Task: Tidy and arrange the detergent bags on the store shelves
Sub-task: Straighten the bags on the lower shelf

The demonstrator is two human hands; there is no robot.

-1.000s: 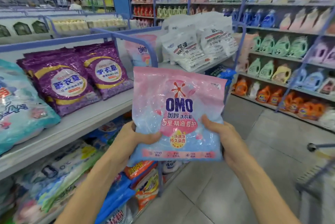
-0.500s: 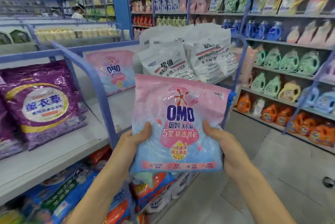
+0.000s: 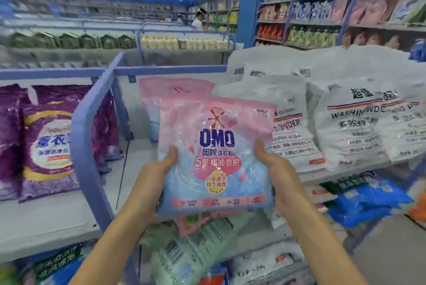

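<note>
OMO bag (image 3: 216, 158) gripped upright by L hand (image 3: 156, 169) & R hand (image 3: 276, 169), front of shelf (image 3: 46, 220).

Held OMO bag (image 3: 214, 158), gripped by left hand (image 3: 156, 174) and right hand (image 3: 274, 169), now up at shelf level. 1.0 s ago over aisle floor. Now overlaps shelved pink bag (image 3: 161, 91) in bay between blue divider (image 3: 92, 135) and white bags (image 3: 345, 123). Purple bags (image 3: 46, 141) now left of divider.

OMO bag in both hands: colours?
The OMO bag is pink on top fading to light blue below, with dark blue lettering; the head view shows it.
</note>
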